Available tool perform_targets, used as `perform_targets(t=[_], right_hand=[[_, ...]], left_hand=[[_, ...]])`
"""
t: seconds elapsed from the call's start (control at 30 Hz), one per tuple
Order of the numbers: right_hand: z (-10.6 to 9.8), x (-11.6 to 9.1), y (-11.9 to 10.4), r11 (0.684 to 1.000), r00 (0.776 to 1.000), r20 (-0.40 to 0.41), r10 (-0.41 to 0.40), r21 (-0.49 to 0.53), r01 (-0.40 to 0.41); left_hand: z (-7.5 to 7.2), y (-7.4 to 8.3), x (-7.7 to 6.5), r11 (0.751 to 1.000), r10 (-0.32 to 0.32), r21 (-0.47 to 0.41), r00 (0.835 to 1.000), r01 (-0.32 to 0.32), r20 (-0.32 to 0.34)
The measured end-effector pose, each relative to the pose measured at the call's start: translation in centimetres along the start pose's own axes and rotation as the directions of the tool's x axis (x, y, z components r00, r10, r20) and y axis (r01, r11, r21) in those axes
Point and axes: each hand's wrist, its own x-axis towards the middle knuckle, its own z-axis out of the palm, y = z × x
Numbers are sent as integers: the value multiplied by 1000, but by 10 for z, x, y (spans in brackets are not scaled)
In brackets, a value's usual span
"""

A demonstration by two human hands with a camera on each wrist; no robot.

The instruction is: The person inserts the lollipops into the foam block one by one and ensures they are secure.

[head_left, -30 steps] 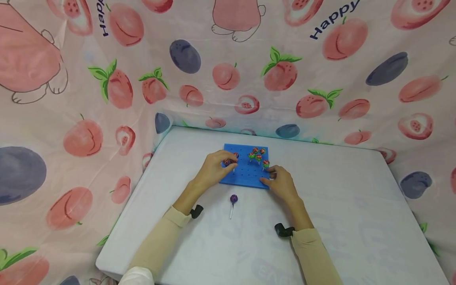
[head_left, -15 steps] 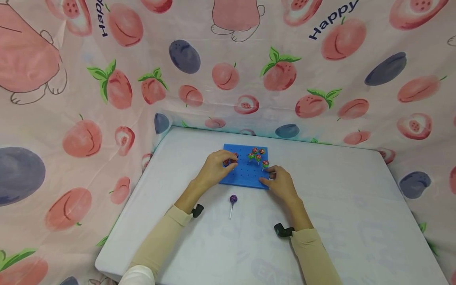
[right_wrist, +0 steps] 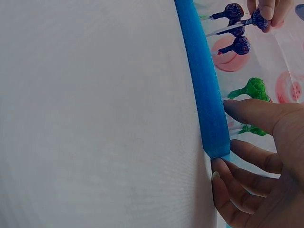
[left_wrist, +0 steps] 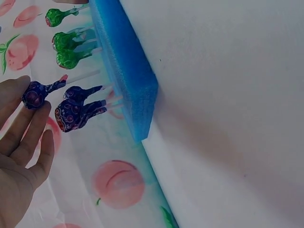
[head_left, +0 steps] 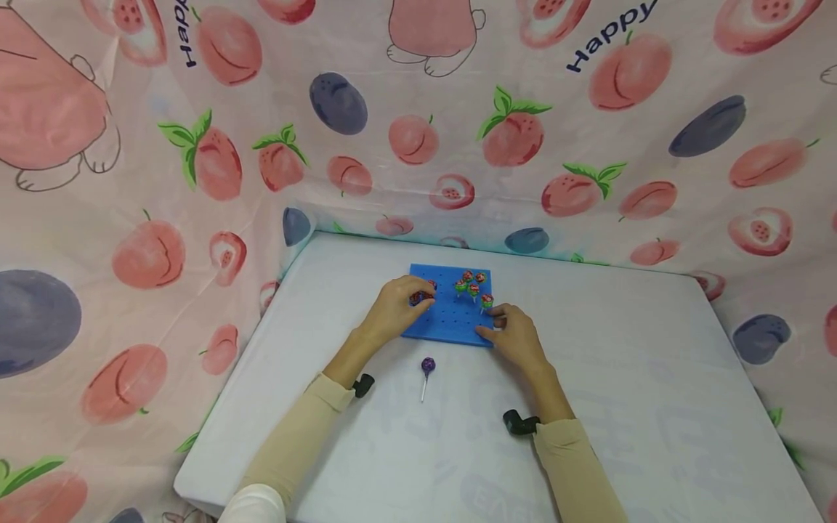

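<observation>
My left hand pinches a purple-wrapped lollipop by its head above the left part of a blue foam board. The white stick points at the board's face, its tip close to the surface. Two more purple lollipops stand in the board beside it. My right hand holds the board's near right corner, thumb on the top face and fingers along the side edge. Several green-and-red lollipops stand in the right half of the board, one right by my right fingers.
A single purple lollipop lies on the white table in front of the board, stick toward me. Rows of small holes mark the board's top. A fruit-printed curtain hangs behind and to the left of the table.
The lollipop in my left hand has shifted slightly near the purple ones in the board. My right hand has stayed at the board's corner.
</observation>
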Motion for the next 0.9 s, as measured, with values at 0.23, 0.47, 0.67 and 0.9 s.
perform_targets(t=[0.23, 0.47, 0.67, 0.9], right_hand=[[0, 1, 0, 1000, 1000, -1, -7, 2, 7], [1, 2, 1, 1000, 1000, -7, -18, 3, 18], [1, 3, 2, 1000, 1000, -10, -18, -1, 18], [0, 3, 2, 1000, 1000, -7, -20, -1, 20]], left_hand=[[4, -3, 1, 1000, -1, 8, 1000, 1, 5], [5, -5, 1, 999, -12, 33, 1000, 11, 22], [7, -5, 2, 999, -22, 36, 999, 21, 32], [9, -6, 4, 999, -19, 33, 999, 18, 37]])
